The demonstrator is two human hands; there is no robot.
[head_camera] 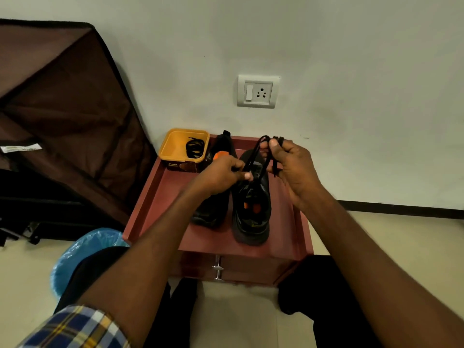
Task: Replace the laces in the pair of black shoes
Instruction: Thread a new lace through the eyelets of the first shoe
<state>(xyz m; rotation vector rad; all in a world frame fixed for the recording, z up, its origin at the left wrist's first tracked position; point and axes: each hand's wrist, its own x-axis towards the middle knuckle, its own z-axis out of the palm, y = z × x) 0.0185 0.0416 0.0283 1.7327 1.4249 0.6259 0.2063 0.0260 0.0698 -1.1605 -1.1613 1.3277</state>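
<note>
1. State: left hand [226, 172] and right hand [291, 164] both pinch a black lace [261, 156] held up over the right shoe [252, 197]. The lace runs down into that shoe. Both shoes sit on the red worktop [288, 222].
2. Risk: the lace looks bunched in the right fingers, so pulling hard could knot it or snag an eyelet.
3. Risk: an upward tug may tip the right shoe, since nothing is holding it down.
4. Risk: the lace in hand and the lace in the box [184, 149] are both black, so old and new are easy to swap.
5. Count: 2 shoes (left shoe [213, 209] partly hidden by the arm), 1 lace in hand, 1 coil [194, 148] in the box (strand count unclear), 1 yellow box at far left.
</note>
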